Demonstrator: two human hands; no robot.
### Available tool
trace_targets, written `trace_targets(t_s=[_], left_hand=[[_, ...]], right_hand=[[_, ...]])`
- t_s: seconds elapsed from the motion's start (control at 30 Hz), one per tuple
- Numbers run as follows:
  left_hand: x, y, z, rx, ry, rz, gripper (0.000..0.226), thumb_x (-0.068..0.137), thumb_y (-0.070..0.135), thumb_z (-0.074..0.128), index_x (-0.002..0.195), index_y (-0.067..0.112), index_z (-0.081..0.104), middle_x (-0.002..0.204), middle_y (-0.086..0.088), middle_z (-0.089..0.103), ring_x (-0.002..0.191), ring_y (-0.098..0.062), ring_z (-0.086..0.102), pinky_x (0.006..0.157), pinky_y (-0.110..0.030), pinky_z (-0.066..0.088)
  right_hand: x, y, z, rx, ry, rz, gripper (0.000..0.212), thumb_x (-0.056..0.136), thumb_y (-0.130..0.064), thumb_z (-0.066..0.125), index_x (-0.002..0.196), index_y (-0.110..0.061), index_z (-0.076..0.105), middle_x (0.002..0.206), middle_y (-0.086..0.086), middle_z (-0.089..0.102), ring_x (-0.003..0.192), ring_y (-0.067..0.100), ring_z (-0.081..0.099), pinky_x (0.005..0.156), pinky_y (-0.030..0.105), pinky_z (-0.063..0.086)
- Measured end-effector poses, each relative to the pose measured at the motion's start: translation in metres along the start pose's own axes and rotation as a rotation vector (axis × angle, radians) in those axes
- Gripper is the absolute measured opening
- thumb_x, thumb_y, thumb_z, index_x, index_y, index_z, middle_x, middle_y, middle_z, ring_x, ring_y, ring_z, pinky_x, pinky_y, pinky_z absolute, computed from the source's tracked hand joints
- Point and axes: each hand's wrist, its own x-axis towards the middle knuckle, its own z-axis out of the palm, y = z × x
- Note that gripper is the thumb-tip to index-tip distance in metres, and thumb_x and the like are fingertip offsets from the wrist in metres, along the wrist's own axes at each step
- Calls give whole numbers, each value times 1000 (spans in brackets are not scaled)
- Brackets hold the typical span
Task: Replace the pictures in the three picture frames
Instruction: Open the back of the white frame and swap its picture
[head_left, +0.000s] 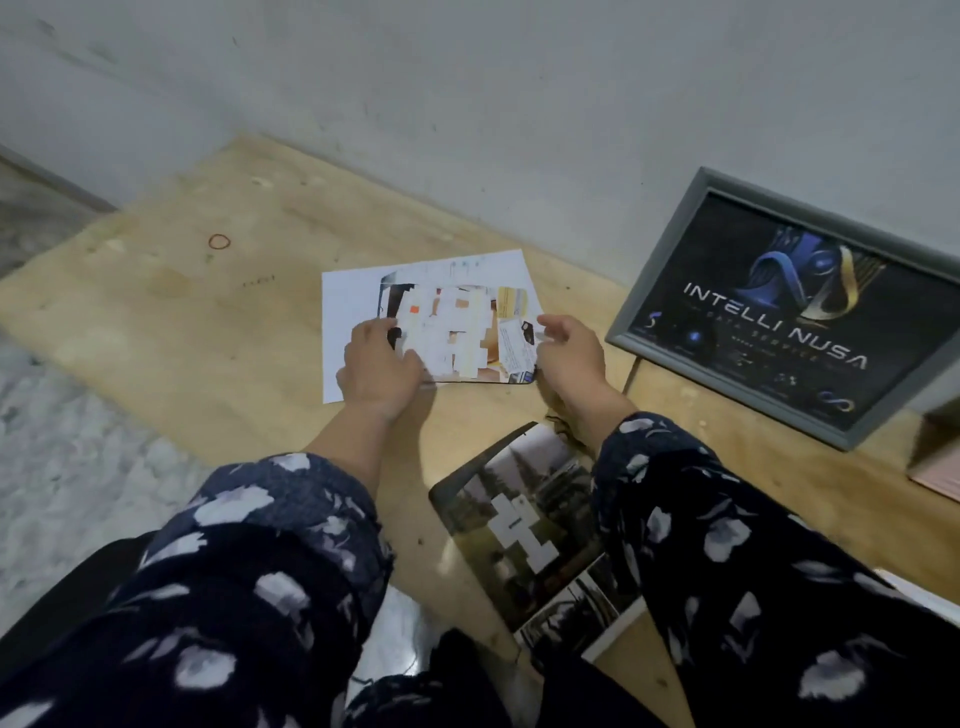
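Photo in grip: glossy print (457, 332) with a dark rounded border, its picture partly masked by pale blocks; it sits between the two hands, over the counter, whether lifted or resting I cannot tell.
Left grip: left hand (379, 364) curls over the print's left edge, thumb on top near the lower corner, fingers bent round the border and holding it.
Right grip: right hand (569, 353) is at the print's right edge, fingers loosely bent and slightly spread; its fingertips reach the edge, but a firm pinch cannot be told from this view.
Under the grip: white sheet (353, 301) of paper lies flat on the counter beneath the print, showing past it on the left and far sides.
Nearer than the grip: second photo (519, 514) of dark trees and a building lies flat between the forearms, with another print (582, 603) half tucked under its near end.
Right of the grip: grey picture frame (789, 306) stands tilted back against the wall, holding a dark poster with the words INTELLI NUSA; it is near the right hand but apart from it.
Left and beyond the grip: red rubber band (218, 241) lies alone on the wood, well apart from the paper.
Counter: pale wooden counter (208, 322) runs along a grey wall (519, 104).
Sleeves: dark floral sleeves (291, 545) cover both forearms.
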Motion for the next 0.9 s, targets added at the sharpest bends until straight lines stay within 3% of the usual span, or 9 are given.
trace_targets(t_s=[0.1,0.17,0.33,0.47,0.73,0.9], left_hand=[[-14,5,8,9,-45,48,41,91,17,52,133,19,50,141,-4,43,127,-26,44,103,-44,36],[-29,9,14,32,-82,89,38,92,15,49,129,20,54,139,-5,47,127,-27,44,102,-44,39],[-83,14,30,163,-182,130,39,93,21,49,132,19,52,138,-6,49,129,-29,40,99,-42,41],[-131,8,35,255,-208,108,46,93,28,52,138,20,43,140,-6,45,130,-29,37,100,-44,40],[-194,-20,34,332,-212,96,51,93,34,53,141,22,40,140,-3,45,128,-28,39,98,-46,41],[-211,-24,34,340,-213,82,51,93,35,54,139,18,38,139,-8,40,128,-29,33,102,-47,37]], right_hand=[[-13,8,-9,-22,40,-9,45,89,2,42,125,-19,58,129,0,56,96,10,51,72,17,45],[-29,16,-18,-27,65,-11,41,89,0,45,122,-20,60,125,-1,57,91,10,55,67,17,46],[-85,47,-48,-51,96,-30,36,88,-3,48,119,-15,63,120,3,60,108,18,56,87,24,43],[-135,81,-64,-60,93,11,39,86,2,48,115,-17,63,123,5,58,101,16,55,69,20,41],[-207,128,-68,-256,181,151,44,82,-5,54,120,-25,55,125,4,38,115,27,43,95,37,46],[-224,130,-57,-103,218,329,53,77,-2,54,123,-28,47,125,4,32,97,29,55,81,39,54]])
